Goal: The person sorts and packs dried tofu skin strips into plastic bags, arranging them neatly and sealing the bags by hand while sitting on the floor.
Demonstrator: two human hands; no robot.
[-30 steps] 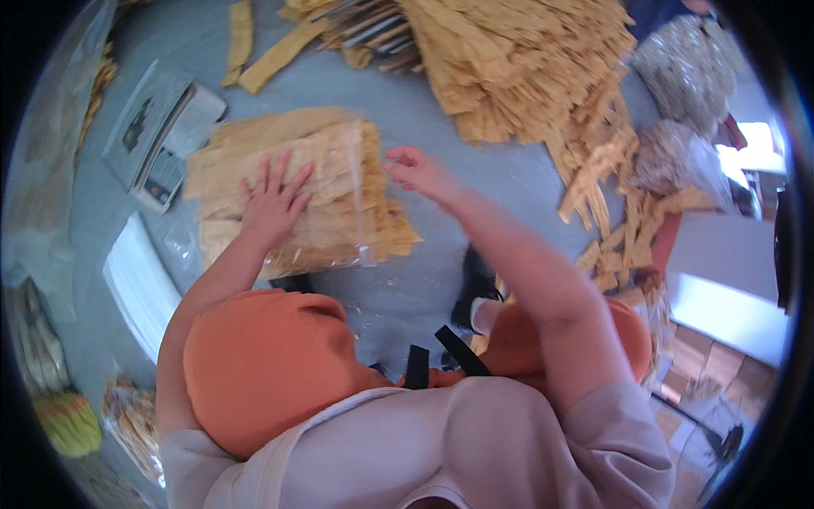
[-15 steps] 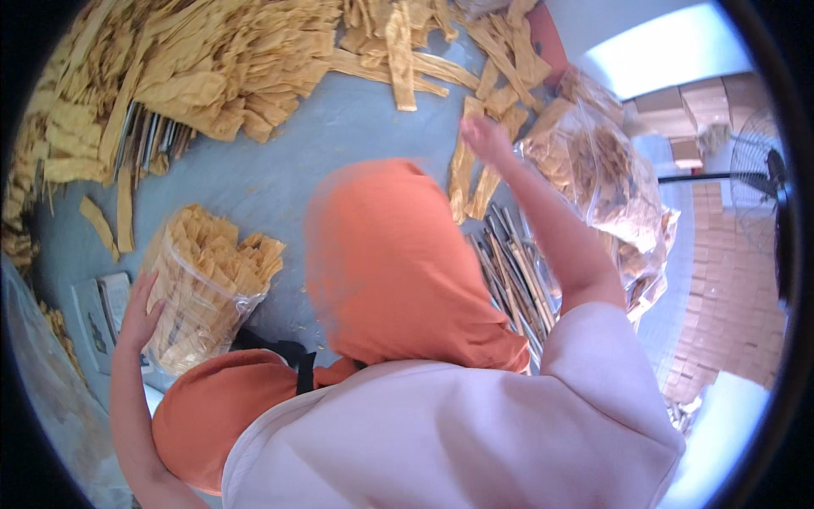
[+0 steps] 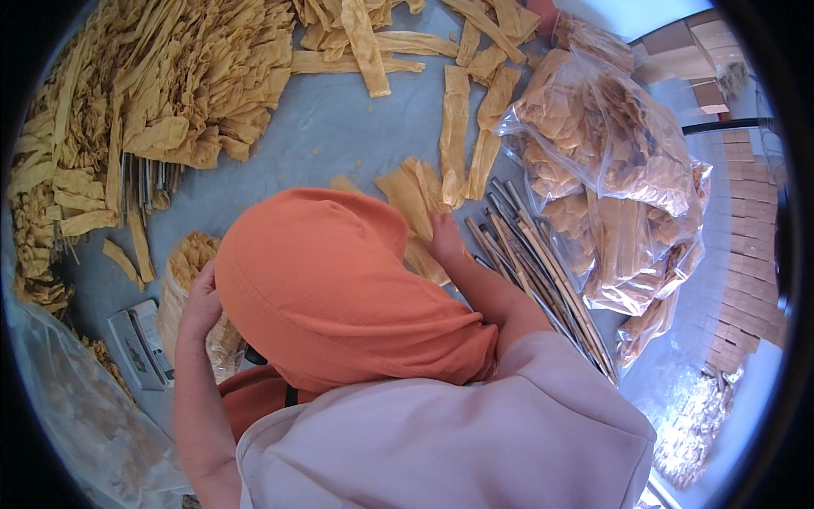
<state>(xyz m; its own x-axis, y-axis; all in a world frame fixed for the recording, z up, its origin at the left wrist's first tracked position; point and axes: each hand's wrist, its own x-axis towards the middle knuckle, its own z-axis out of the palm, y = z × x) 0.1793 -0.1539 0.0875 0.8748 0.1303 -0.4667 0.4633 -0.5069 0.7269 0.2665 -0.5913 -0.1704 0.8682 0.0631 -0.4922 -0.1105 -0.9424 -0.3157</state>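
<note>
My left hand (image 3: pixel 202 305) grips the side of an upright clear plastic bag (image 3: pixel 174 318) packed with dried tofu-skin strips. The orange cloth (image 3: pixel 314 288) in the middle hides some of its fingers and much of the bag. On the right, my right hand (image 3: pixel 446 239) is closed on a few wide yellow tofu-skin strips (image 3: pixel 411 193), their far ends spread out over the blue-grey table. Just beyond that hand, two long loose strips (image 3: pixel 454 127) lie on the table. A bundle of thin sticks (image 3: pixel 530 263) rests close to its right.
A big heap of tofu-skin strips (image 3: pixel 195 93) covers the far left. Large filled clear bags (image 3: pixel 593 136) stand at the right. A flat grey-white device (image 3: pixel 140 343) lies left of the small bag, near clear plastic sheeting (image 3: pixel 85 416). Stacked cartons (image 3: pixel 746 246) line the far right.
My right hand has come back toward me from the loose strips at the far right and now holds strips. The view has shifted, and the orange cloth covers more of the small bag.
</note>
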